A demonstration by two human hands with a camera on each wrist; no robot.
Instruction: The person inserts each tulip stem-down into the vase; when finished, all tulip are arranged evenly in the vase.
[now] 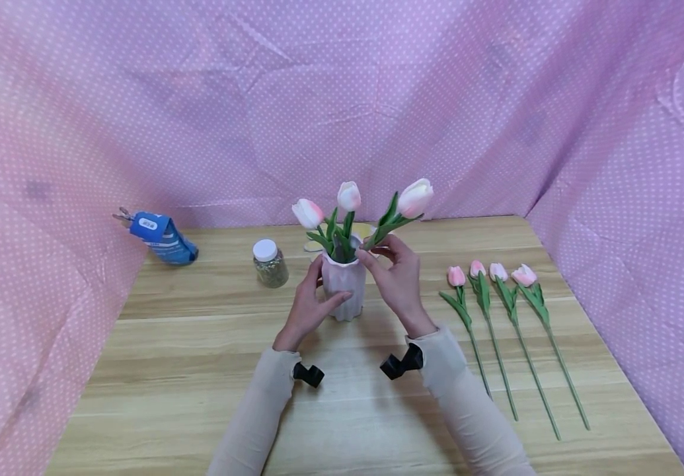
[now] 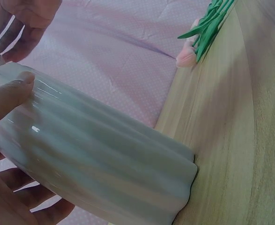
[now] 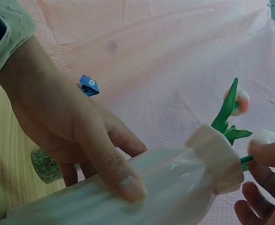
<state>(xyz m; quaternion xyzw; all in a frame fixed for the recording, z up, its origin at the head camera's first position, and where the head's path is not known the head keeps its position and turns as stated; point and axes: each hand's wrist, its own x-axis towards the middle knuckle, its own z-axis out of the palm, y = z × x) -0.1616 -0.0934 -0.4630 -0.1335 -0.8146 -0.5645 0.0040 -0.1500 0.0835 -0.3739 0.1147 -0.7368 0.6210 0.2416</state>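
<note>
A pale, fluted vase (image 1: 344, 287) stands upright on the wooden table. My left hand (image 1: 310, 305) grips its side, thumb across the front and fingers around the far side, as the left wrist view also shows on the vase (image 2: 95, 145). Two pink-white tulips (image 1: 308, 213) rise out of the vase mouth. My right hand (image 1: 400, 277) pinches a third tulip (image 1: 416, 198) at the rim, its head leaning right. In the right wrist view a green stem shows between the thumb and fingers of the right hand (image 3: 271, 171); its lower end is hidden.
Several tulips (image 1: 498, 272) lie side by side on the table at the right. Left of the vase stands a white-capped jar (image 1: 270, 264) of green granules. A blue clipped bag (image 1: 166, 239) is at the far left. Pink dotted cloth (image 1: 342, 106) hangs around the table.
</note>
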